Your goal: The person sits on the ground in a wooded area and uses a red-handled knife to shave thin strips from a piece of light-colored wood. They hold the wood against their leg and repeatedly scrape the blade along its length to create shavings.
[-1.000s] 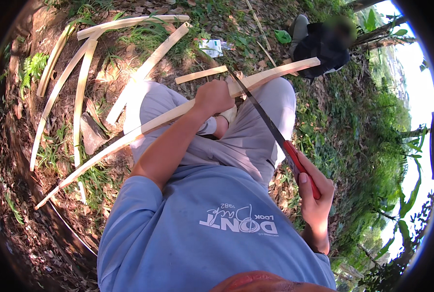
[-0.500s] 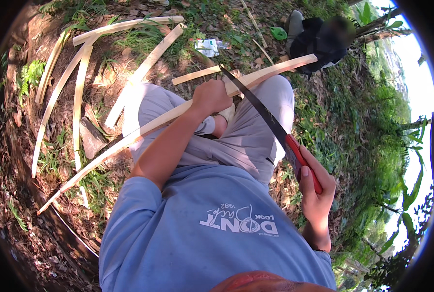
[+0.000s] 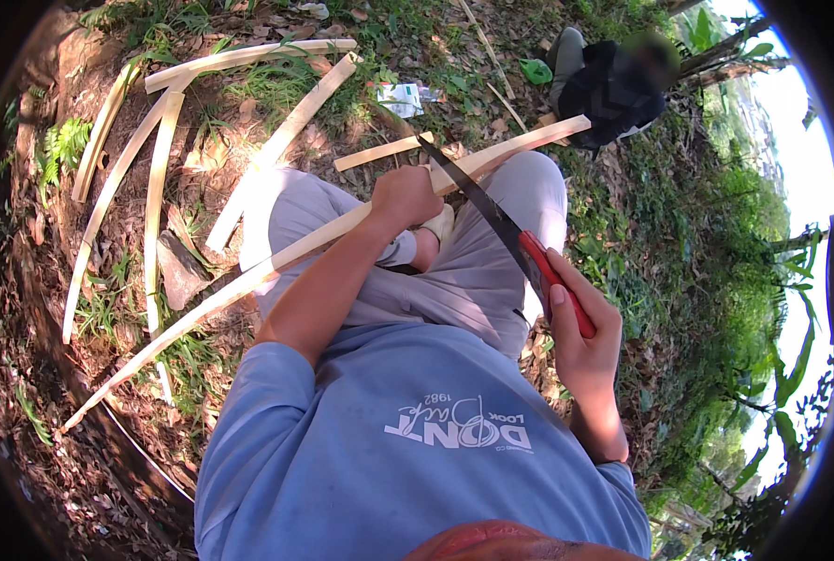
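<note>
Bamboo strip: a long, pale split bamboo strip (image 3: 276, 264) lies across the seated person's grey-trousered lap, its long axis running from the lower left on the leaf-littered ground up to the upper right past the knee.
Left hand: the left hand (image 3: 404, 198) is wrapped around the strip near its middle, fingers curled tight on it, pinning it over the thigh.
Right hand: the right hand (image 3: 580, 332) is closed around the red handle of a dark-bladed hand saw (image 3: 492, 213), fingers fully wrapped on the grip.
Saw blade: the blade slants up and to the left from the handle, and crosses the strip just to the right of the left hand; whether its teeth touch the wood cannot be told.
Key relation: the crossing point sits between the left hand and the strip's far right end, closer to the left hand than to the right.
Ground nearby: more pale split bamboo pieces (image 3: 159, 178) lie spread on the grass (image 3: 267, 89) to the left, well apart from both hands.
Behind: another person in dark clothing (image 3: 609, 89) sits beyond the strip's far end.
</note>
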A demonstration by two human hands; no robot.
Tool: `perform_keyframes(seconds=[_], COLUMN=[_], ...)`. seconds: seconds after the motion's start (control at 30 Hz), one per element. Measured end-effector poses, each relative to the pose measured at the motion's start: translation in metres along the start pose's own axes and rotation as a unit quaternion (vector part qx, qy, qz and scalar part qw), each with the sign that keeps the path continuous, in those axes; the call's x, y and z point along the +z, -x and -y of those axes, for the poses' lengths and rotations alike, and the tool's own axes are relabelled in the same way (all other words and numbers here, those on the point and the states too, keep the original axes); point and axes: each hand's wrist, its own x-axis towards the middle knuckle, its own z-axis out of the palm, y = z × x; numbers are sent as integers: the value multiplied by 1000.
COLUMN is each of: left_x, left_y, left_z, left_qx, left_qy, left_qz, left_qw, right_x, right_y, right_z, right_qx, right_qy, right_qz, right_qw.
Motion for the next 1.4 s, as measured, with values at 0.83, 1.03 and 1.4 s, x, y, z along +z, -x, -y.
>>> perform_keyframes(seconds=[0.83, 1.03, 1.4], left_x=[11, 14, 23], left_y=[21, 20, 20], left_z=[-15, -12, -5], left_qx=[32, 41, 80], left_qy=[-25, -22, 12], left_qz=[-118, -122, -173], left_qw=[992, 991, 982], right_x=[122, 125, 142], right_y=[-124, -127, -143], right_z=[-81, -76, -92], right_qx=[-94, -82, -99], right_qy=[-105, -137, -125], right_qz=[-59, -81, -93], right_qw=[988, 984, 983])
